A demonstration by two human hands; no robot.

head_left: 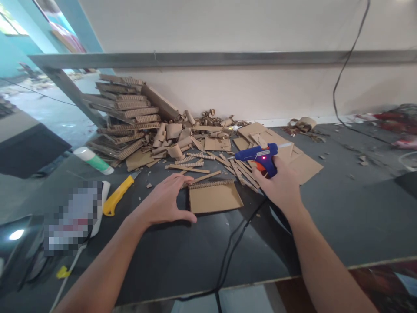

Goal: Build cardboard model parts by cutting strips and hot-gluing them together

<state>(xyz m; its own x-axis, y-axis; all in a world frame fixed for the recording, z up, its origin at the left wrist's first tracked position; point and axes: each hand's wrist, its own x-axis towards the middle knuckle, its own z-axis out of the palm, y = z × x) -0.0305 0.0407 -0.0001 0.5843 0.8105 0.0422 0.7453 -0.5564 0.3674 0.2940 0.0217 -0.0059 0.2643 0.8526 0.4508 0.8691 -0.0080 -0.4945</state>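
A blue hot glue gun (260,155) with an orange trigger and a small red light is gripped in my right hand (282,184). Its nozzle points left, above the loose cardboard strips. Just left of it lies a shallow cardboard tray (215,198) with corrugated edging along its back and left sides. My left hand (169,198) is at the tray's left end, thumb and fingers spread apart around that corner. The fingertips are by the back left corner; whether they press on it I cannot tell. Several corrugated strips (192,164) lie behind the tray.
At the back left rises a stack of corrugated cardboard pieces (130,104), beside curled scraps (176,139). Flat cardboard sheets (302,167) lie behind my right hand. A yellow cutter (119,195), a white-green bottle (94,160) and a blurred-out device (74,217) are left. A black cord (224,261) crosses the table's front edge.
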